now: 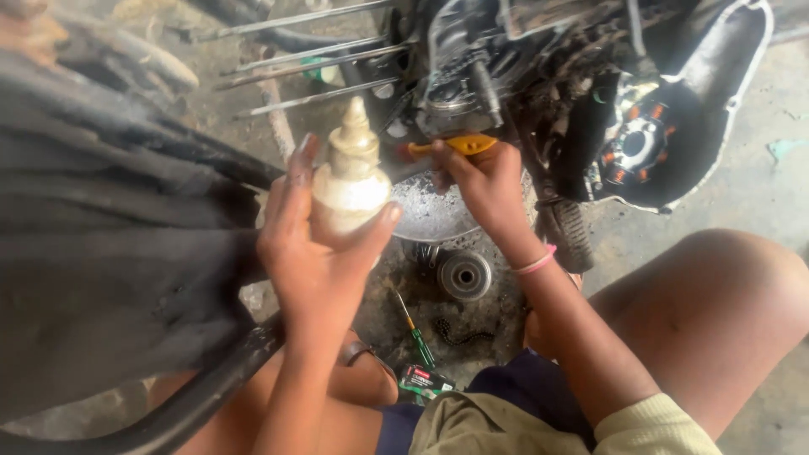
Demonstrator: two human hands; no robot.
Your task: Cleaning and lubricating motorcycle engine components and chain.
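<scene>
Upright, bottle (352,181) — within left grip (313,244).

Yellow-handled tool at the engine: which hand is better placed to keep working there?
Right. The right hand grips the yellow-handled tool against the engine, while the left hand is occupied holding a cream bottle away from it.
</scene>
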